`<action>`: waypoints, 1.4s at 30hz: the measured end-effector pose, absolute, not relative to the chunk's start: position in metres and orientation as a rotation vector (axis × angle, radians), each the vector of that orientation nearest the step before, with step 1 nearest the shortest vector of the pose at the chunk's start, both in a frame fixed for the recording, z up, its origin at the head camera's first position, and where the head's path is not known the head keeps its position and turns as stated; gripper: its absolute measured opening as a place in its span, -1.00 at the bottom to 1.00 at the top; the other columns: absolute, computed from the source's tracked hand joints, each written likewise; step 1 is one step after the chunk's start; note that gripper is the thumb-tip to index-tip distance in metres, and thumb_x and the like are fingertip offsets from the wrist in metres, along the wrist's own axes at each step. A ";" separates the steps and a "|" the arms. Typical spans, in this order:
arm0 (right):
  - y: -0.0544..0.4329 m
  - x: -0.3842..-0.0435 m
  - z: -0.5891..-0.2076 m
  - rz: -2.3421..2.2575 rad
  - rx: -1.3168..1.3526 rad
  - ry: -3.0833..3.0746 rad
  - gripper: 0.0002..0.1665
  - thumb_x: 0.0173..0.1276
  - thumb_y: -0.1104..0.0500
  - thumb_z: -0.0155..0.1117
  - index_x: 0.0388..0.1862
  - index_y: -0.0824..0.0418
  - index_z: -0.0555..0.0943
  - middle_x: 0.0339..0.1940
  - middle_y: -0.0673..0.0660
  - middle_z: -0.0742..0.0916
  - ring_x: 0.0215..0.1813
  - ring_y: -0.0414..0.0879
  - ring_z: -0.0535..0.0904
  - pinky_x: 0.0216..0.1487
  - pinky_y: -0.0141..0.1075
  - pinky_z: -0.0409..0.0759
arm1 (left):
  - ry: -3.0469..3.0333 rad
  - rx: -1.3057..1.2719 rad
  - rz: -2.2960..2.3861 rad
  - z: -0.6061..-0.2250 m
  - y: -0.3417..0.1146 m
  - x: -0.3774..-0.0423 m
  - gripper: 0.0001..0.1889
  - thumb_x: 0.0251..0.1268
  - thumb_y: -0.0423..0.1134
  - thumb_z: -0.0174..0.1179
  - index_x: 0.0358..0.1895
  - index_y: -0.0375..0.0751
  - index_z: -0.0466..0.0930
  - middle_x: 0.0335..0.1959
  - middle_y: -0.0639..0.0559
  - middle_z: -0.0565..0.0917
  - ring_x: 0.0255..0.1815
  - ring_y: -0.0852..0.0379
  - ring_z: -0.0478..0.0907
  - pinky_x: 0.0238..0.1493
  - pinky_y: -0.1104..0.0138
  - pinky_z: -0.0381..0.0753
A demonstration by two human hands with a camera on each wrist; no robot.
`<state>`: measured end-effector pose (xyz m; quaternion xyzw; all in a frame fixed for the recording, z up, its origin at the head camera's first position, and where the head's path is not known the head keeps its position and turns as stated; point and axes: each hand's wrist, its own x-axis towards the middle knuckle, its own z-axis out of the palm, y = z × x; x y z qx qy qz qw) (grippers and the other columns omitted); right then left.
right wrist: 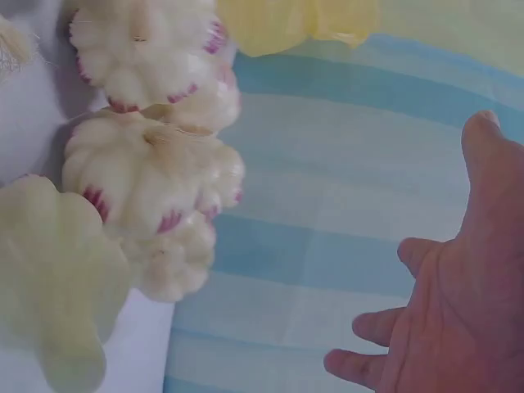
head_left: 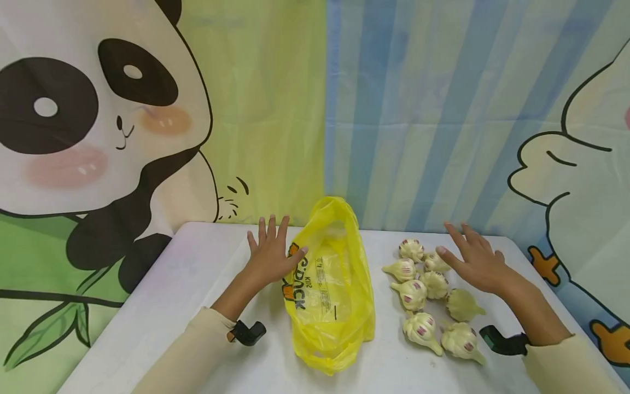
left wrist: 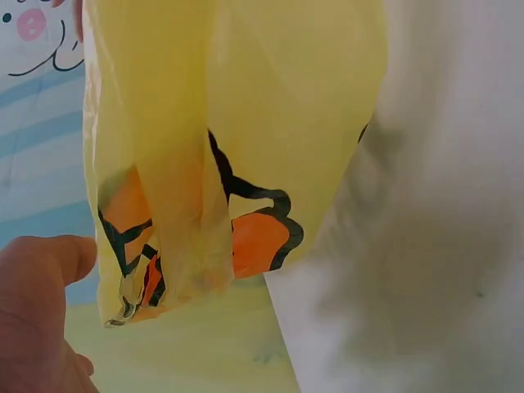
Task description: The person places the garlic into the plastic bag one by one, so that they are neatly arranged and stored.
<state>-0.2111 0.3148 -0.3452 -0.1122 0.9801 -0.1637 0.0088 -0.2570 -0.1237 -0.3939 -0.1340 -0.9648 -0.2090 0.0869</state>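
A yellow plastic bag (head_left: 328,290) with dark lettering and orange print lies at the middle of the white table, its mouth spread wide. My left hand (head_left: 269,256), fingers spread, is at the bag's left side; the thumb overlaps its edge in the head view, and whether it touches I cannot tell. In the left wrist view the bag (left wrist: 270,106) fills the middle, beside the thumb. Several garlic bulbs (head_left: 412,294) are grouped right of the bag. My right hand (head_left: 479,265) hovers at their right with fingers extended, holding nothing. The right wrist view shows garlic bulbs (right wrist: 147,168) left of that hand.
One bulb (head_left: 462,305) looks plainer and greener than the others. The white table (head_left: 206,262) reaches back to a printed curtain (head_left: 423,109) with a panda at left. A dark wrist device (head_left: 248,332) is strapped to the left wrist, another (head_left: 504,340) to the right.
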 end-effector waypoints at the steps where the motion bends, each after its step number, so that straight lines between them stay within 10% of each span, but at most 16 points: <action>1: 0.316 -0.208 -0.343 -0.561 -0.377 3.053 -0.08 0.54 -0.25 -0.16 0.61 0.13 -0.25 0.49 0.55 -0.13 0.37 0.66 -0.18 0.02 0.63 -0.19 | -2.873 -0.407 -0.627 -0.394 -0.124 -0.255 -0.03 0.31 0.34 0.01 0.59 -0.08 -0.22 0.55 -0.32 -0.23 0.50 -0.27 -0.53 0.29 -0.32 -0.53; 10: 0.324 -0.177 -0.347 -0.820 -0.569 3.021 -0.37 0.47 -0.03 0.17 0.40 0.25 0.36 0.33 0.37 0.45 0.24 0.40 0.40 0.08 0.28 0.43 | -2.863 -0.472 -0.761 -0.399 -0.122 -0.244 -0.13 0.36 0.17 0.08 0.56 -0.19 -0.05 0.52 -0.33 -0.01 0.52 -0.33 -0.26 0.35 -0.30 -0.25; 19: 0.332 -0.151 -0.368 -1.046 -0.601 2.932 -0.51 0.42 0.14 0.26 0.29 0.21 0.49 0.20 0.21 0.59 0.13 -0.02 0.57 -0.02 -0.44 0.54 | -2.848 -0.489 -0.909 -0.404 -0.122 -0.240 -0.15 0.38 0.08 0.13 0.55 -0.21 -0.07 0.51 -0.27 0.08 0.50 -0.31 -0.11 0.38 -0.23 -0.08; 24: 0.334 -0.141 -0.381 -1.197 -0.670 2.838 -0.56 0.41 0.27 0.24 0.26 0.23 0.51 0.16 0.11 0.63 0.08 -0.31 0.56 -0.04 -0.43 0.57 | -2.865 -0.424 -1.173 -0.408 -0.125 -0.242 -0.13 0.41 0.13 0.07 0.57 -0.18 -0.14 0.52 -0.26 0.02 0.52 -0.23 -0.11 0.38 -0.20 0.00; 42: 0.341 -0.116 -0.416 -1.305 -0.565 2.782 -0.61 0.41 0.24 0.25 0.18 0.30 0.55 0.10 0.13 0.66 0.07 -0.38 0.55 -0.05 -0.41 0.59 | -2.611 -0.212 -1.779 -0.422 -0.119 -0.233 -0.20 0.42 0.13 0.09 0.56 -0.12 -0.02 0.53 -0.05 0.09 0.51 -0.09 0.03 0.41 -0.01 0.11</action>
